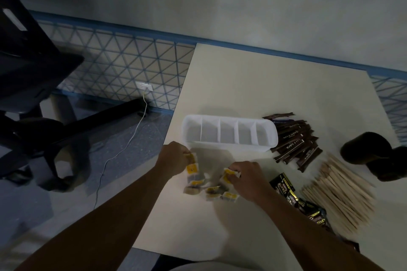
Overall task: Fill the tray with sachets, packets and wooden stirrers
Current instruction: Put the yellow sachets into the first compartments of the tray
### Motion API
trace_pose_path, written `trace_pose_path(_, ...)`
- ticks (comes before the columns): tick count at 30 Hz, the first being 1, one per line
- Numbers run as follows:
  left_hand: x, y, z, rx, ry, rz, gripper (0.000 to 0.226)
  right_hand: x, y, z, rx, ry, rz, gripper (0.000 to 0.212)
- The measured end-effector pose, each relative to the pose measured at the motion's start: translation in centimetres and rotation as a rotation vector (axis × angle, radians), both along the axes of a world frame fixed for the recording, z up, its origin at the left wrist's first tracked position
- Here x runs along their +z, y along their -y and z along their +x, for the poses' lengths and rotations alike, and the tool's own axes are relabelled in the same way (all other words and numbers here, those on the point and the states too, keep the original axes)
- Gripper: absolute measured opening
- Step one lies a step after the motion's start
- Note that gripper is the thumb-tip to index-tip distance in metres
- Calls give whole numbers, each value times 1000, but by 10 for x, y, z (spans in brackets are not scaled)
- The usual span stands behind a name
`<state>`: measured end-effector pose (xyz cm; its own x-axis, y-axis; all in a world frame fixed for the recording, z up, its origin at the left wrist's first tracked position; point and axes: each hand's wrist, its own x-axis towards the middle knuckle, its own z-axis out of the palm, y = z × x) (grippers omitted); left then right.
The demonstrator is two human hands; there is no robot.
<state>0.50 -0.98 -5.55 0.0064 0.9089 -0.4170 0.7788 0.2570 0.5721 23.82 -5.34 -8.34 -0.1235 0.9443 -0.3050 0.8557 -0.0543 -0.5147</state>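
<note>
From where I stand, the job has hardly begun. Far left, off the surface [264,86], a dark office chair [33,94] sits on the floor, and a white cable [123,149] trails down from a wall socket [144,87]; neither gets in the way.

At the near left edge, the left hand [174,157] has its fingers curled, pinching the top of a short run of yellow-and-white sachets [192,168]. More of them lie in a loose heap just beside it. Behind the heap stands the white tray [229,147], a long box with five compartments. Every compartment looks empty, so all the filling is left to do.

The right hand [247,179] is on the heap's other side, its fingers closed in a pinch on one sachet.

Further right, brown stick packets [295,145] are fanned out touching the tray's right end. Shiny black packets [293,196] lie nearer the person, and a big spread of wooden stirrers [339,193] sits beside those. None of these appears touched. A dark rounded object [372,154] is at the far right; I cannot tell what it is. Nothing blocks the short path from heap to tray.
</note>
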Motion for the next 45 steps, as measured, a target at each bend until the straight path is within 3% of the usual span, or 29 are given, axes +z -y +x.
trace_pose_path(7,5,4,-5,-92,-122,15,18,10,-8,-1,26,-10,38,11)
trace_pose_path(22,87,-59,-20,-78,-102,207,21,78,-93,-15,95,-56,183,9)
trace_pose_path(26,75,-76,-9,-109,-159,232,20,77,-115,-26,74,-29,215,4)
trace_pose_path(36,32,-86,15,-185,-325,144,24,61,-131,-51,107,168,117,23)
trace_pose_path(45,16,-83,21,-219,-492,208,25,46,-133,-59,183,267,130,21)
